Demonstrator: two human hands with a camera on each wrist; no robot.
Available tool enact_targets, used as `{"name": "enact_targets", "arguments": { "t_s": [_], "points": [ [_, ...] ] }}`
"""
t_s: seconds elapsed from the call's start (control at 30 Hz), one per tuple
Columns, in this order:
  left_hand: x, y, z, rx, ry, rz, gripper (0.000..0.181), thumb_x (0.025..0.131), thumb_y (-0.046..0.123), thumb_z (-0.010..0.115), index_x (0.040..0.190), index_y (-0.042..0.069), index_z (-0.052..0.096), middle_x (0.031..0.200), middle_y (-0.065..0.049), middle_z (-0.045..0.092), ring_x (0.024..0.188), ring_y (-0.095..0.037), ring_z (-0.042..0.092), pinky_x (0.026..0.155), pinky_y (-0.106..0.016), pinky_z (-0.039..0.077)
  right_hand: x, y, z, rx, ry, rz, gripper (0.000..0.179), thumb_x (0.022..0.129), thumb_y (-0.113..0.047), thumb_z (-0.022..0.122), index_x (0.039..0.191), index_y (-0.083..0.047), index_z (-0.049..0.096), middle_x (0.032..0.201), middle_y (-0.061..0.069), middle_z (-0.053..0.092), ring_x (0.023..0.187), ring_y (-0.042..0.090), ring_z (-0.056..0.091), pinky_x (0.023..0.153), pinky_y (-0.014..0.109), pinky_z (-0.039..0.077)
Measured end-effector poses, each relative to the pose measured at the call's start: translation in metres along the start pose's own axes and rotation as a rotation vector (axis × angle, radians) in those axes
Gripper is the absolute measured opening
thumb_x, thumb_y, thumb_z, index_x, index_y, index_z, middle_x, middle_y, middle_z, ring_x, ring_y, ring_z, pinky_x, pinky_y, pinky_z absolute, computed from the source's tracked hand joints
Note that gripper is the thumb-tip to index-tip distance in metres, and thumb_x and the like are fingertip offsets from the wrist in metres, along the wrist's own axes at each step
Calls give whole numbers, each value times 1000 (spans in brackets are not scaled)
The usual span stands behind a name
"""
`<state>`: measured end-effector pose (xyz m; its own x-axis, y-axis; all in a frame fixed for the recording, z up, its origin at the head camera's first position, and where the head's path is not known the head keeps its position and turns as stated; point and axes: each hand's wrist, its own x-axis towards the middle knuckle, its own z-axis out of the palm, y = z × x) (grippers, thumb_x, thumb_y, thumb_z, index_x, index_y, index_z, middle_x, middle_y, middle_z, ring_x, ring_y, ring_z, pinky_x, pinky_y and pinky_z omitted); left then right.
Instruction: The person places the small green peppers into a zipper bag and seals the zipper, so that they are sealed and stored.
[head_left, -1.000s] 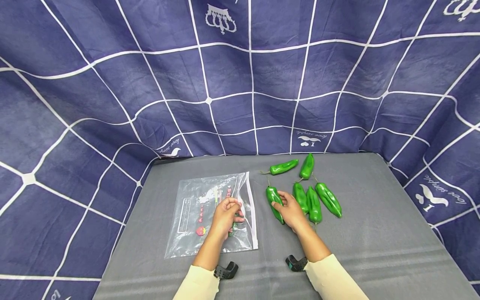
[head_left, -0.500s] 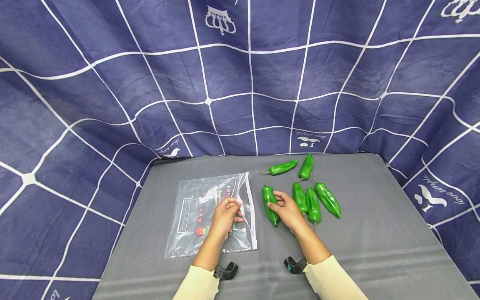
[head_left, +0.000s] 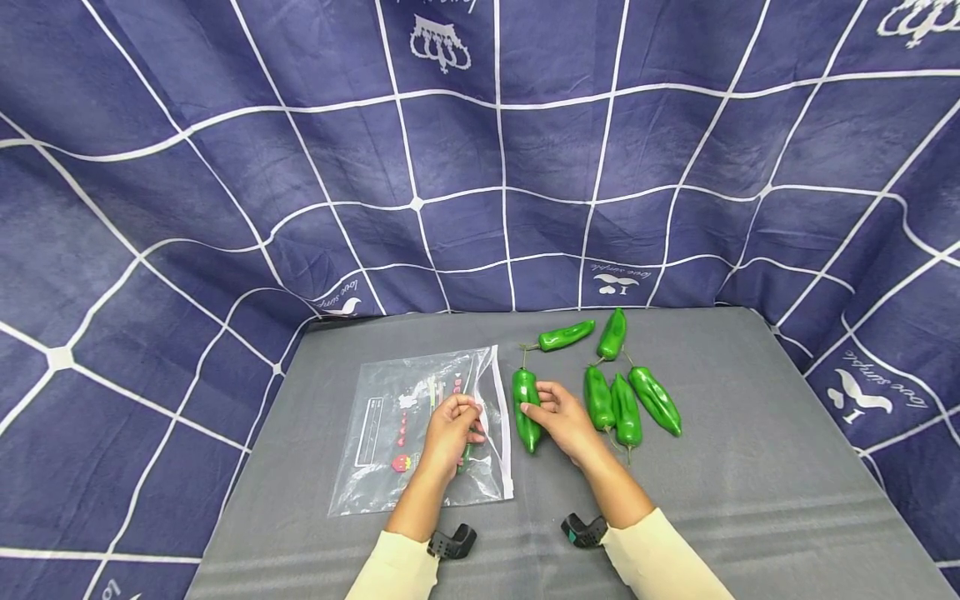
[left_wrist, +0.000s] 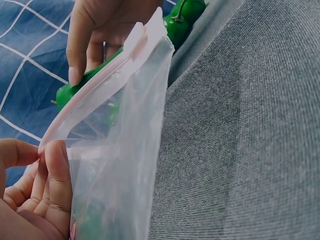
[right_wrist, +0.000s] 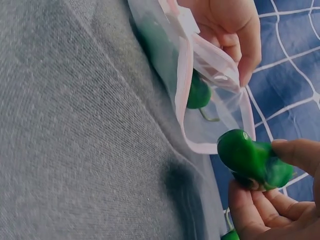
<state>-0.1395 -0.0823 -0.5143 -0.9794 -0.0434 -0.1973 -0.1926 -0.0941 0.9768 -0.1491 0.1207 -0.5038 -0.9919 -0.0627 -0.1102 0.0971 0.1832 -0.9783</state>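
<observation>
Nearest, the left hand pinches the mouth edge of the clear zip bag, which lies at left on the grey tabletop, mouth facing right and parted. The right hand has thumb and fingers clamped on the held pepper, just right of the mouth, stem end far. At least one bagged pepper shows inside. Farther right lie three loose peppers; beyond them, two far peppers, before the blue curtain.

Step in hand, as judged: loading peppers into the bag. The next move probably calls for aligning the held pepper with the opening, inserting it leftward, then releasing.
</observation>
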Motion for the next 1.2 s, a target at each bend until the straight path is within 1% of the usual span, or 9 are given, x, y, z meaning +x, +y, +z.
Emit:
{"name": "enact_targets", "arguments": {
  "t_s": [0.13,0.2,0.33,0.43,0.53,0.63,0.83,1.0,1.2],
  "points": [
    [0,-1,0,-10,-5,4,13,93,3,60,105,-2,57,77,2,61,59,-9,59,51,-19,55,-2,-1,4,6,-6,13,48,90,-10,74,132,3,56,121,24,65,89,13,66,72,19,55],
    [-1,0,1,-18,-7,-2,13,93,4,60,105,-1,57,76,2,61,56,-9,59,49,-19,54,-7,-10,5,14,-21,19,46,90,-8,72,131,5,55,121,26,64,88,14,66,71,22,56],
    [-2,-1,1,-30,-11,-12,14,94,4,60,107,-1,57,77,1,61,53,-8,58,48,-18,53,-8,-9,9,46,-47,32,46,90,-7,72,131,6,55,121,26,63,85,14,66,71,25,58],
    [-2,-2,1,-26,-13,-14,14,95,3,59,108,-2,56,79,0,61,56,-9,58,49,-19,54,-4,2,12,69,-62,38,48,89,-8,73,132,5,55,120,23,63,84,13,66,70,24,59],
    [-2,-2,1,-13,-8,-23,14,95,1,58,108,-2,56,81,-1,61,62,-9,59,51,-19,55,-3,4,14,82,-71,38,50,89,-9,73,132,4,54,118,22,64,83,12,66,67,24,59],
    [-6,6,2,-14,-7,-29,14,93,-1,58,107,-3,57,84,-4,63,67,-11,59,53,-20,56,-3,5,17,94,-79,32,52,88,-8,73,134,4,53,117,23,64,82,12,67,67,25,60],
    [-19,25,4,-30,-25,-8,13,92,-2,57,105,-6,56,89,-13,64,70,-13,60,55,-22,58,-2,3,23,96,-101,21,54,88,-8,73,136,4,51,116,23,66,82,13,69,69,28,62],
    [-21,28,5,-36,-28,2,13,92,-2,57,104,-5,57,88,-14,64,70,-14,60,55,-22,57,-1,2,27,94,-108,30,56,88,-8,74,138,2,51,115,22,67,82,14,68,68,29,62],
    [-20,28,4,-42,-34,16,14,93,-2,57,105,-7,56,85,-11,64,69,-13,60,54,-21,57,-3,4,28,74,-130,34,59,88,-9,75,139,2,50,112,21,68,81,14,69,67,30,62]
  ]
}}
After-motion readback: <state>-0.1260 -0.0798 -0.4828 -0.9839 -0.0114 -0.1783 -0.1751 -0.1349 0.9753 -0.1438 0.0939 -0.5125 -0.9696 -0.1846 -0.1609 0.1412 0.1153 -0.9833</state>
